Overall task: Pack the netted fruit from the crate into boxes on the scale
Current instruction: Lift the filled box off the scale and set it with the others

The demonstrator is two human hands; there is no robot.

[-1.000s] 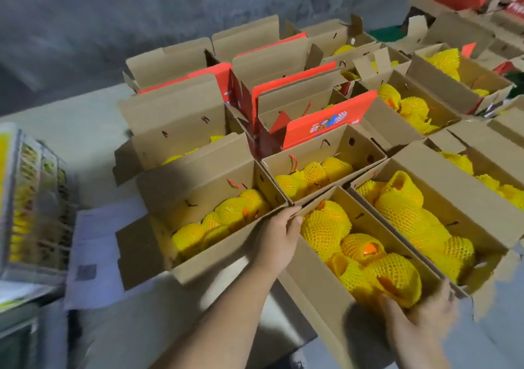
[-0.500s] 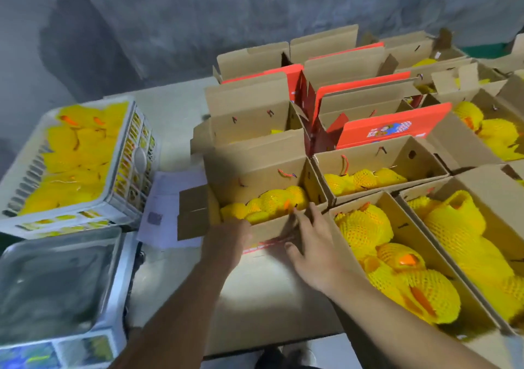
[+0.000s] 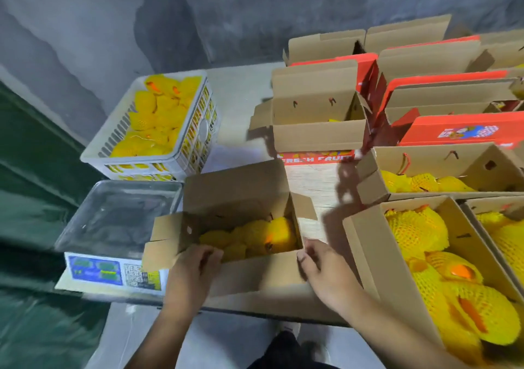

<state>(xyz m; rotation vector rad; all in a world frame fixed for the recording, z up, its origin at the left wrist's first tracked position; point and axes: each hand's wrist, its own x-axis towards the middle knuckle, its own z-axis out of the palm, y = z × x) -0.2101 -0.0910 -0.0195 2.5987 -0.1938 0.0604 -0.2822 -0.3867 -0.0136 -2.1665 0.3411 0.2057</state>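
- A grey concrete wall backs a pale table [image 3: 241, 91] crowded with open cartons [image 3: 425, 130] across the right of the frame.
- At upper left, the white crate [image 3: 198, 130] holds netted fruit [image 3: 154, 122]; below it sits the scale [image 3: 113, 221], its steel pan bare.
- At lower centre, a partly filled box [image 3: 241, 272] is held at its near wall: left hand [image 3: 192, 269] curled over the rim, right hand [image 3: 320, 269] pinching the right corner.
- Gripping both ends likely steadies the box for a shift toward the scale, just to its left.
- Its fruit [image 3: 255, 235] lies inside, just beyond the fingertips.
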